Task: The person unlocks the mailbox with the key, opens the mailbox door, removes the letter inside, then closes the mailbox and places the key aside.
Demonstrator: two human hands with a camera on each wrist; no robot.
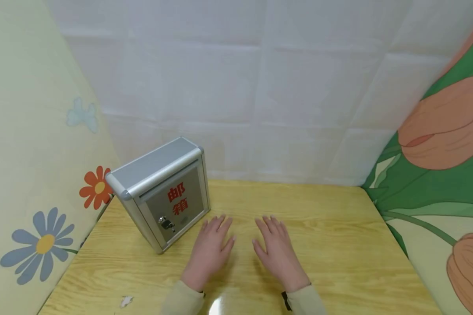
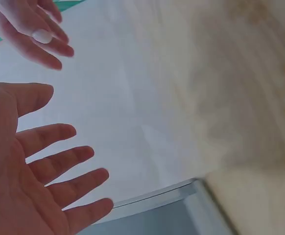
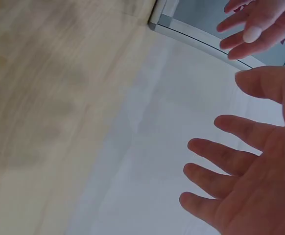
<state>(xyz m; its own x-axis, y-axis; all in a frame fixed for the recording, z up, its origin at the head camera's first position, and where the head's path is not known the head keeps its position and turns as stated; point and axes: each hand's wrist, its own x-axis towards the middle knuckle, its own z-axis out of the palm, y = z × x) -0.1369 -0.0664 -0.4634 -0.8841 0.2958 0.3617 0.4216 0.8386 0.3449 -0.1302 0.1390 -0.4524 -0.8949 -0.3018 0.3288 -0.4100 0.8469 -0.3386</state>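
Note:
A silver-grey metal mailbox [image 1: 161, 192] with red characters on its front door stands at the left of the table, turned toward the right. Keys [image 1: 167, 224] hang from the lock low on the door's left side. My left hand [image 1: 210, 247] is held over the table just right of the mailbox, fingers spread and holding nothing. Level with it, my right hand [image 1: 277, 249] is likewise spread, palm down and holding nothing. In the left wrist view the mailbox's corner [image 2: 194, 196] shows beyond the left little finger.
The wood-grain table [image 1: 319, 218] extends under both hands. A small white scrap [image 1: 126, 301] lies near its front left. White cloth [image 1: 236, 87] hangs behind the table, with flower-printed cloth [image 1: 23, 153] at the left and tulip-printed cloth [image 1: 437, 197] at the right.

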